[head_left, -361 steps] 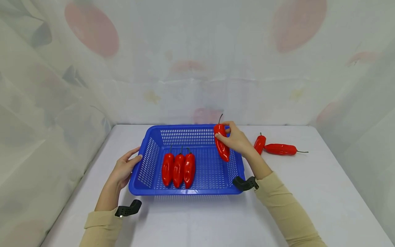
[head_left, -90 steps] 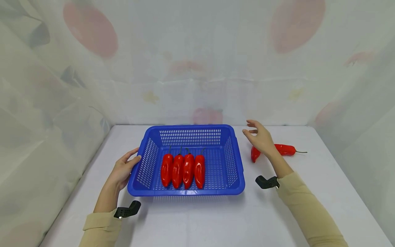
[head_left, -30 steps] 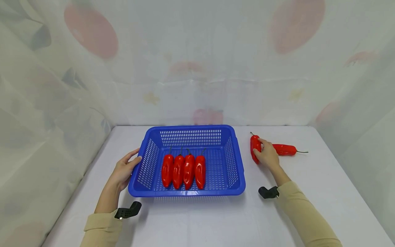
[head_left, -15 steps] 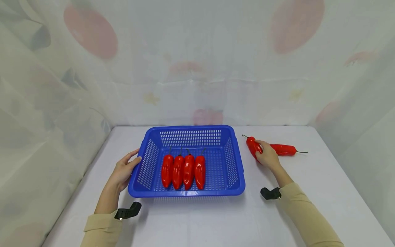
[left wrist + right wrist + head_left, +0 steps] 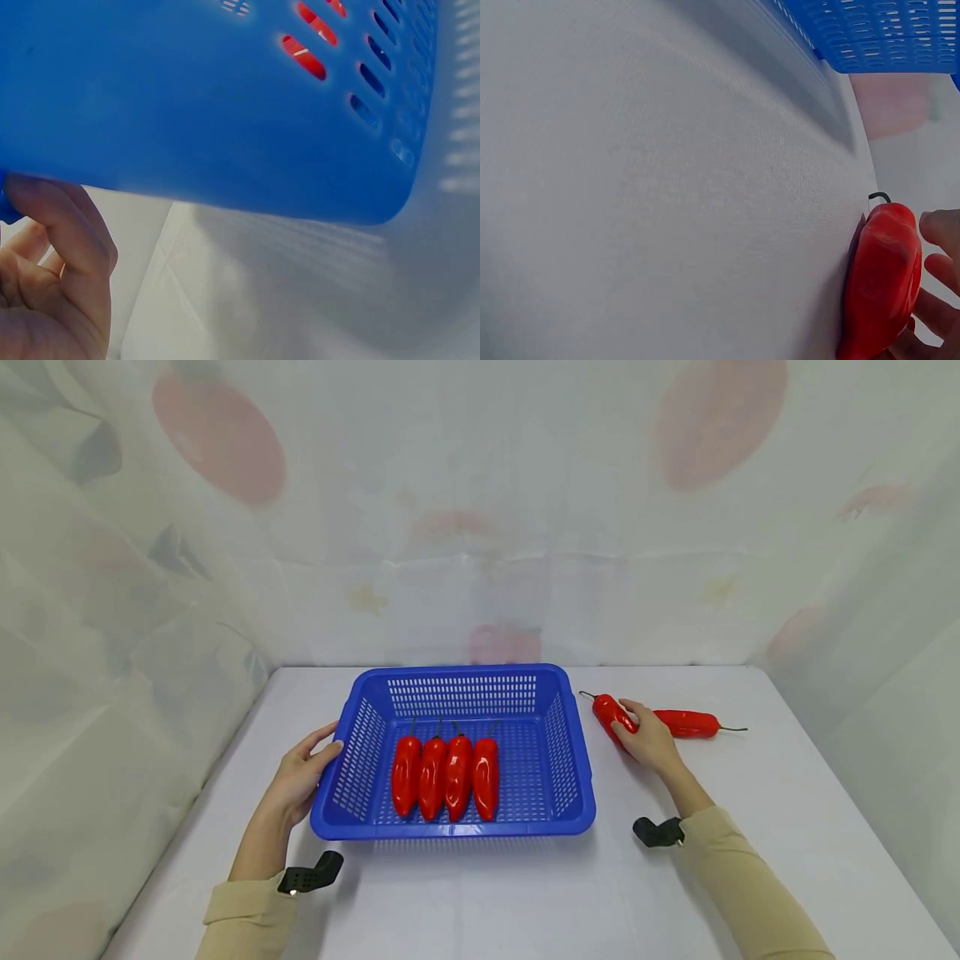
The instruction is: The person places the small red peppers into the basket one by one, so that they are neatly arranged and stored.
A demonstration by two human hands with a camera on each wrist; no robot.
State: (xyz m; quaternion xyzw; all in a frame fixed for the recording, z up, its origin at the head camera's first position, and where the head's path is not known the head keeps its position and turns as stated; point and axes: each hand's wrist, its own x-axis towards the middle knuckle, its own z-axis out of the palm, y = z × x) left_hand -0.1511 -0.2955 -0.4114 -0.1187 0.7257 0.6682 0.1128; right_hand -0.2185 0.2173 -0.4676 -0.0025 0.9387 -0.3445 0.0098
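Observation:
In the head view my left hand (image 5: 298, 774) grips the left rim of a blue plastic basket (image 5: 453, 829), thumb over the edge. Its fingers curl against the outer wall in the left wrist view. Several glossy red chili peppers (image 5: 458, 777) lie side by side in the basket, stems away from me. To the right of the basket, my right hand (image 5: 651, 739) holds another red chili pepper (image 5: 611, 714) by its side. This pepper lies slantwise at the table, green stem toward the basket. My fingers and palm hide its lower end in the head view.
One more red chili pepper (image 5: 690, 724) lies on the white table (image 5: 480, 902) just behind my right hand, stem pointing right. A patterned pale sheet (image 5: 465, 577) hangs at the back and along both sides of the table.
A fourth pepper now lies in the basket. My right hand came down onto another pepper and has turned its stem end leftward, toward the basket. The left hand has stayed on the rim.

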